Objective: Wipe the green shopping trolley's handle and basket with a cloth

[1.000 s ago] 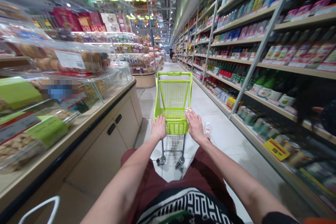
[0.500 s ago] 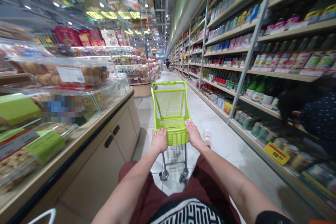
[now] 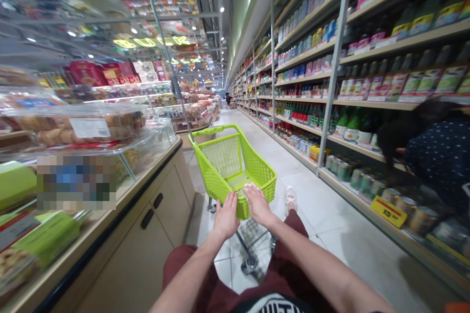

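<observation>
A small lime-green plastic shopping cart (image 3: 220, 156) on grey legs with castors stands in front of me, turned at an angle, its basket holding nothing that I can see. My left hand (image 3: 226, 216) rests on the near left of its rim, fingers pointing forward and wrapped over the edge. Close beside it, my right hand (image 3: 258, 205) lies over the same near end of the cart, fingers bent onto the rim. The undersides of both hands are hidden.
At the left runs a wooden counter (image 3: 161, 225) with packed baked goods (image 3: 88, 122). Tall shelves (image 3: 332, 83) of bottles and cans line the right. A person in a dotted top (image 3: 438, 151) bends there. Farther down the tiled aisle another person (image 3: 229, 100) is low by the shelves.
The cart has swung round, its far end now toward the left and its side showing. Both hands have moved with it and come closer together and lower in view.
</observation>
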